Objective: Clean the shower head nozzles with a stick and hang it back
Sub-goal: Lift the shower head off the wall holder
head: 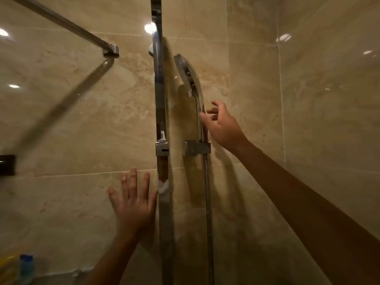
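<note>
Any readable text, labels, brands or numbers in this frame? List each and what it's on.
None readable.
Blue-capped bottle at lower left: blurred behind the glass, any label illegible.
Chrome handheld shower head in its square chrome wall holder: no marking visible.
Chrome clamp on the glass door edge: only a dark slot, no text.
Beige marble-look wall tiles: no signs.

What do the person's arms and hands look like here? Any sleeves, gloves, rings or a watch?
Both arms are bare as far as the picture shows them: no sleeves reach the forearms. The left hand and the right hand wear no gloves. No watch or bracelet shows at either wrist, and no ring is visible on the fingers, though the picture is dim and a little blurred, so a thin band could be missed.
</note>
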`<state>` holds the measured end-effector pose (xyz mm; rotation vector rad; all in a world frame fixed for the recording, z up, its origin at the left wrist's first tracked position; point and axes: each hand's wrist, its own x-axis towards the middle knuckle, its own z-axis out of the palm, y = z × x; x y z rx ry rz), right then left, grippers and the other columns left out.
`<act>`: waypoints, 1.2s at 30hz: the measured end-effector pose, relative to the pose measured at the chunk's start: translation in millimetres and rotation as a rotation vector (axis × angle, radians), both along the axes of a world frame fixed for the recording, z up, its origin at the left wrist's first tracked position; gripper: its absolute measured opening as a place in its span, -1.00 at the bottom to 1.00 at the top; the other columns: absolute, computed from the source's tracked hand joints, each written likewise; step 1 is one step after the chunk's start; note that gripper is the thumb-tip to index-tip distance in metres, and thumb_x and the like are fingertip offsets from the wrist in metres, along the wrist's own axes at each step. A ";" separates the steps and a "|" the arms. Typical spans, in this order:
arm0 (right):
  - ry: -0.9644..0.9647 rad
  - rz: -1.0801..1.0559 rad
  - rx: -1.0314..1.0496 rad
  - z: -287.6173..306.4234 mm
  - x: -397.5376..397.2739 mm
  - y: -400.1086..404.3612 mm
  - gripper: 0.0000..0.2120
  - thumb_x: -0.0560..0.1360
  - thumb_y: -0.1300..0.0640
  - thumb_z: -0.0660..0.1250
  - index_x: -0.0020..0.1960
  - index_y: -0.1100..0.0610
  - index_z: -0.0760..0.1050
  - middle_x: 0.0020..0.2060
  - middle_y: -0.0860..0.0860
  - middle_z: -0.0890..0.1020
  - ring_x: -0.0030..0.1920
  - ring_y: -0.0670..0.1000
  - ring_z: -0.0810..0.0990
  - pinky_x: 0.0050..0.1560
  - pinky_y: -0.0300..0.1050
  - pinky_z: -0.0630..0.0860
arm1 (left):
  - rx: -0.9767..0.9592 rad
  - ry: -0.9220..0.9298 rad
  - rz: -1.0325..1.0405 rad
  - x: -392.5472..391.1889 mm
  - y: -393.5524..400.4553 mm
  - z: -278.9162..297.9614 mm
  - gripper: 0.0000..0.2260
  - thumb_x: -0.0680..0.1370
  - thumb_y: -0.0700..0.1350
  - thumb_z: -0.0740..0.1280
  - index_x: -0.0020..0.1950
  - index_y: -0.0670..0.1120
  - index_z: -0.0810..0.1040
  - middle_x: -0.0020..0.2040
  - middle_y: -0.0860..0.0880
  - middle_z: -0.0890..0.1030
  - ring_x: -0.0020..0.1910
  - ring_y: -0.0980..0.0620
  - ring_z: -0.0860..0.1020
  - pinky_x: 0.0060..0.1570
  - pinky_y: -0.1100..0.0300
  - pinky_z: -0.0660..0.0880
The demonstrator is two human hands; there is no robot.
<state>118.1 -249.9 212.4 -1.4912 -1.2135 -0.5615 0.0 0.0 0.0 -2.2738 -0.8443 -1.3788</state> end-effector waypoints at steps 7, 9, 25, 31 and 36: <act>0.242 0.192 0.096 12.3 -7.1 24.0 -0.54 0.63 0.07 0.26 0.50 0.05 0.26 0.13 0.09 0.63 0.01 0.02 0.66 0.07 0.03 0.64 | 0.000 0.014 0.012 0.4 3.4 -0.8 -0.40 0.63 0.22 -0.14 0.62 -0.01 0.05 0.63 -0.16 -0.05 0.60 -0.24 -0.07 0.42 -0.43 -0.17; 0.283 0.195 0.127 15.6 -6.4 24.7 -0.56 0.64 0.12 0.25 0.49 0.06 0.29 0.12 0.11 0.64 -0.03 0.02 0.67 0.02 0.03 0.67 | -0.017 0.007 0.004 0.6 3.3 -0.5 -0.40 0.63 0.22 -0.15 0.62 0.00 0.06 0.64 -0.16 -0.04 0.60 -0.24 -0.06 0.43 -0.43 -0.16; 0.337 0.210 0.239 43.5 -4.9 26.4 -0.67 0.65 0.20 0.23 0.41 0.12 0.44 -0.01 0.11 0.65 -0.02 0.05 0.69 -0.08 0.04 0.69 | -0.056 0.069 0.045 -1.4 0.4 0.3 -0.40 0.62 0.18 -0.15 0.62 -0.05 0.04 0.63 -0.19 -0.10 0.59 -0.26 -0.13 0.41 -0.44 -0.20; 0.289 0.189 0.285 66.3 -4.7 2.8 -0.76 0.65 0.20 0.21 0.27 0.00 0.49 -0.04 0.07 0.65 -0.06 0.02 0.68 -0.12 0.00 0.69 | -0.074 0.099 0.086 -3.3 -2.8 1.4 -0.37 0.61 0.20 -0.17 0.62 -0.07 0.00 0.62 -0.20 -0.15 0.58 -0.27 -0.19 0.41 -0.43 -0.26; 0.315 0.277 0.292 30.2 -7.2 -23.7 -0.68 0.66 0.21 0.20 0.40 0.14 0.41 -0.04 0.11 0.66 -0.10 0.05 0.69 -0.10 0.05 0.67 | -0.082 0.062 0.012 -7.3 -11.2 5.9 -0.39 0.62 0.20 -0.11 0.62 -0.02 -0.06 0.63 -0.17 -0.16 0.59 -0.24 -0.16 0.43 -0.41 -0.23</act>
